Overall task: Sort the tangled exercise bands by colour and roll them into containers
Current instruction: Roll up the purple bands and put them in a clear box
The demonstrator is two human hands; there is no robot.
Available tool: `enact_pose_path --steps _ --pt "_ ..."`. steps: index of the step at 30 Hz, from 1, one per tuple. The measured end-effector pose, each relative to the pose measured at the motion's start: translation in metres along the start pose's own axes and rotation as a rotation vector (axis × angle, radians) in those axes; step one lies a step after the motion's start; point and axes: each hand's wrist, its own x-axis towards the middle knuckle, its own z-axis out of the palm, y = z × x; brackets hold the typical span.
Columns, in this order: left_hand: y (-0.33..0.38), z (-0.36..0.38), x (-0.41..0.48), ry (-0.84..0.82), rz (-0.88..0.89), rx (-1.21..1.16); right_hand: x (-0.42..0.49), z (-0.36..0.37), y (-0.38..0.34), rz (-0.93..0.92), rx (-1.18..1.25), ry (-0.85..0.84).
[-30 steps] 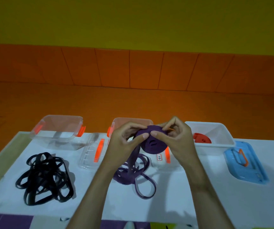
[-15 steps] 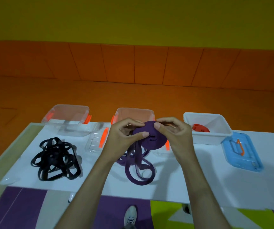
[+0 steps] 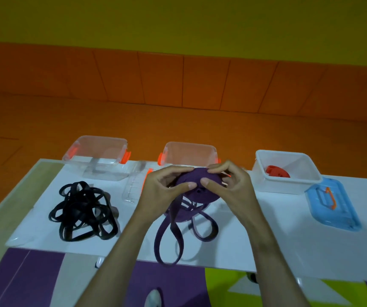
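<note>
Above the middle of the white table (image 3: 266, 235), my left hand (image 3: 162, 191) and my right hand (image 3: 229, 189) both grip a partly rolled purple band (image 3: 198, 191). Thumbs press its near face and fingers curl over the top. Its loose purple loops (image 3: 169, 238) trail down to the table's front edge. A tangled heap of black bands (image 3: 82, 211) lies at the left. A rolled red band (image 3: 277, 171) sits inside the white container (image 3: 288, 185) at the right. Behind my hands stands a clear container (image 3: 189, 151) with orange clips.
A second clear container (image 3: 96, 158) stands at the back left, with a clear lid (image 3: 133, 185) flat beside it. A blue lid (image 3: 333, 202) with an orange handle lies at the far right. An orange wall and floor lie beyond the table.
The camera has tipped down and back, showing more floor under the table's front edge. More purple band hangs loose toward the front edge. Both hands keep gripping the roll.
</note>
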Motion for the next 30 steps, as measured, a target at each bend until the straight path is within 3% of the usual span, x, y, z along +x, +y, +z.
enact_pose_path --steps 3,9,13,19,26,30 --pt "-0.005 -0.015 0.014 0.017 0.009 0.040 0.017 0.016 -0.003 -0.017 -0.085 0.032" --pt "-0.013 -0.062 0.043 -0.083 0.002 -0.040 0.046 0.050 -0.006 0.018 0.042 0.072" --pt "-0.018 -0.078 0.063 -0.114 0.019 -0.013 0.056 0.065 0.004 0.072 0.001 0.044" --pt "-0.029 -0.079 0.076 -0.155 0.020 -0.043 0.068 0.067 0.005 -0.034 -0.117 0.134" --pt "-0.038 -0.067 0.096 -0.233 -0.036 -0.005 0.084 0.051 0.022 0.062 -0.173 0.118" --pt "-0.057 -0.066 0.105 -0.278 -0.191 -0.004 0.093 0.039 0.033 0.103 -0.070 0.120"
